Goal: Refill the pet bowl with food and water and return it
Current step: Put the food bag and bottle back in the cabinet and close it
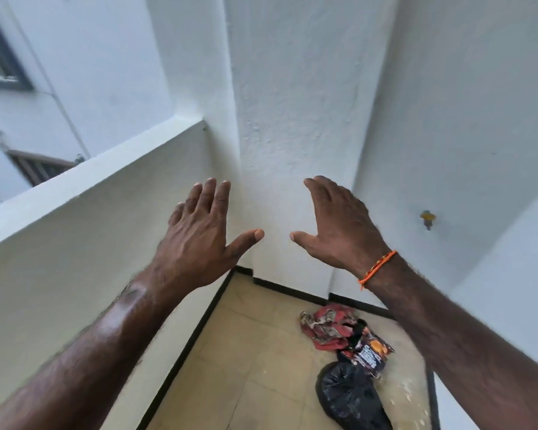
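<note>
**Two bare hands up, holding nothing**

Left hand [196, 240] raised in front of the white wall [292, 119], back toward the camera, fingers straight and spread, thumb sticking out to the right. Right hand [336, 231] raised beside it, fingers straight too, thumb pointing left. Both thumbs near each other but apart, with a gap of wall between them. Nothing gripped, nothing pinched, nothing touched by either hand. Orange string band [378, 268] tied round the right wrist.

No pet bowl to be seen anywhere in this view, so no telling where it lies next to the hands.

Down low, a tan tiled floor [246, 367] with a dark strip along the bottom of the walls. On the floor, well below the right arm, a crumpled red cloth [323, 327], a dark printed packet [367, 349] just beside it, maybe a food bag, too blurry to read, and a black plastic bag [348, 395] touching the packet. Small yellow tap [427, 218] on the right wall. Low wall ledge [90, 178] at left, with barred windows [38, 169] past it.
</note>
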